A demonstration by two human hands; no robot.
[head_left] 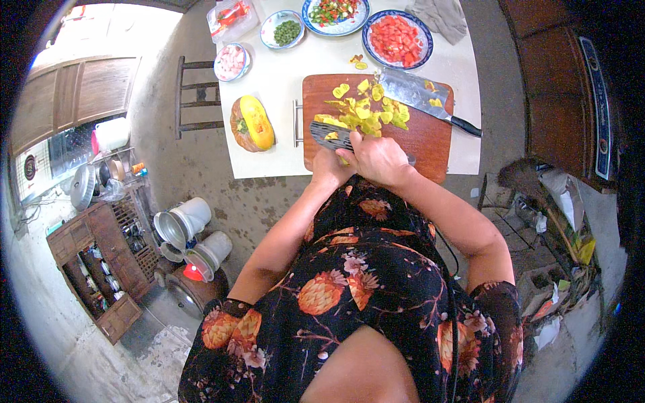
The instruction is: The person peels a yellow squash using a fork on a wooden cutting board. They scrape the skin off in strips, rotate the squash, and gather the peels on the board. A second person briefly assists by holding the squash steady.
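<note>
Both hands work close together at the near edge of the wooden cutting board (410, 134), which lies on the pale surface (282, 94). The left hand (327, 168) grips a dark flat grater or slicer (330, 134), its fingers closed around the lower end; the tool's long axis runs left to right, tilted slightly, with its far end pointing toward the person's left. The right hand (379, 158) sits just beside it, fingers curled shut over a piece of the yellow squash pressed against the tool, though the piece itself is mostly hidden under the knuckles, so what it clasps is a fair guess. The heap of thin yellow squash slices (368, 107) lies straight ahead of the hands, just beyond the slicer, spread across the middle of the board. At the far right of the board a cleaver (423, 94) rests with its blade touching the slices and its dark handle pointing off to the right, nearer the right hand than the left. The remaining half squash (253, 123), cut face up, sits on the surface to the left of the board, apart from it and nearer the left hand.
</note>
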